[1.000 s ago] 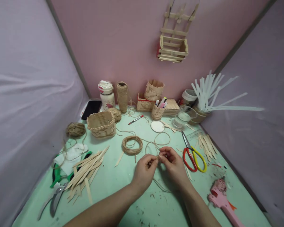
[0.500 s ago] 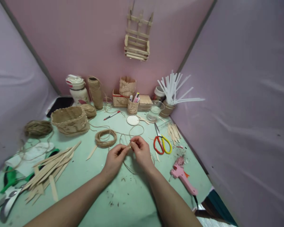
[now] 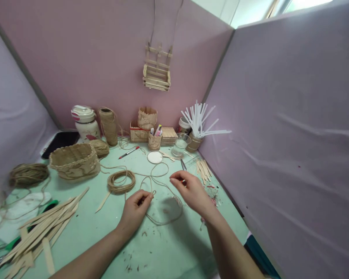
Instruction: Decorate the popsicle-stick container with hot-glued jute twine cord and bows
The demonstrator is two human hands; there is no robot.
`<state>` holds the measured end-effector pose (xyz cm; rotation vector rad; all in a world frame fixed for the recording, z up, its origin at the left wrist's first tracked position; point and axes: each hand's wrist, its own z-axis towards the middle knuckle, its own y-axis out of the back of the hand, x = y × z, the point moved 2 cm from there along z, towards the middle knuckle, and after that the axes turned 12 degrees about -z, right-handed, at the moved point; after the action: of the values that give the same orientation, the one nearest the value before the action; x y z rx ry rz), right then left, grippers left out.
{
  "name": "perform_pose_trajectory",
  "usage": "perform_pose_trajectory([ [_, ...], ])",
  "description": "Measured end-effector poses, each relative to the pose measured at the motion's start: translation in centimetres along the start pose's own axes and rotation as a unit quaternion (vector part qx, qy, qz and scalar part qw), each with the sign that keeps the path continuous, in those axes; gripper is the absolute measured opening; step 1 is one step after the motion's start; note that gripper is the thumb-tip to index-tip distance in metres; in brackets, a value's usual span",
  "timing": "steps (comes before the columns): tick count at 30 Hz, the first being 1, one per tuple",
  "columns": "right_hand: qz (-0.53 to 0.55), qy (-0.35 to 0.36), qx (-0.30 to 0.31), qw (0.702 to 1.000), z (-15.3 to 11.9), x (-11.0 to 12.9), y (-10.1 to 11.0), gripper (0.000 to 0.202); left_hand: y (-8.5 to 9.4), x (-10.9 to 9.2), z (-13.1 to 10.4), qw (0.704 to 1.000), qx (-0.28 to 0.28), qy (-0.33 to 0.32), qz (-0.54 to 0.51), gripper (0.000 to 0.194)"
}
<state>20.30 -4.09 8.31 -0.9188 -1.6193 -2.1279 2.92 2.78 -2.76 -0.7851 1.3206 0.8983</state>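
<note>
Thin brown twine (image 3: 163, 224) lies in loose loops on the green table, running from a coil (image 3: 116, 187) left of centre. My left hand (image 3: 136, 207) pinches the twine near a small loop between thumb and forefinger. To the right, my right hand (image 3: 190, 190) hovers above the table with thumb and forefinger apart and nothing visible between them. Behind it the scissors (image 3: 184, 165) are mostly hidden, with only part of the blades showing.
Wooden sticks (image 3: 46, 228) and green-handled scissors lie at left, below an oval basket (image 3: 74, 162). A bottle (image 3: 86, 126), twine spool (image 3: 108, 128), pen cup (image 3: 154, 141), glass bowl (image 3: 180, 146) and jar of white sticks (image 3: 194, 142) line the back.
My right hand has let go of the twine and moved right, over the scissors and glue gun. My left hand still pinches the twine. The view has tilted up and turned right.
</note>
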Motion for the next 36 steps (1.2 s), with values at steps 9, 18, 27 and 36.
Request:
perform_pose_trajectory([
  [9, -0.176, -0.004, -0.052, 0.983, 9.6, -5.3, 4.0, 0.021, 0.0, -0.1, -0.3, 0.997, 0.024, -0.046, 0.053, 0.029],
  [18, -0.252, 0.079, -0.143, 0.954, 20.5, -2.9, 6.7, 0.018, 0.0, -0.5, -1.0, 0.979, 0.087, -0.127, 0.132, 0.026],
  [27, -0.307, 0.076, 0.020, 0.949, 15.7, -5.6, 7.6, 0.021, 0.0, -0.5, -0.7, 0.980, 0.094, -0.129, 0.122, 0.022],
  [36, -0.196, 0.054, 0.028, 0.979, 5.4, -1.8, 4.6, 0.018, 0.5, -0.6, -0.2, 0.998, -0.013, -0.052, 0.040, 0.027],
])
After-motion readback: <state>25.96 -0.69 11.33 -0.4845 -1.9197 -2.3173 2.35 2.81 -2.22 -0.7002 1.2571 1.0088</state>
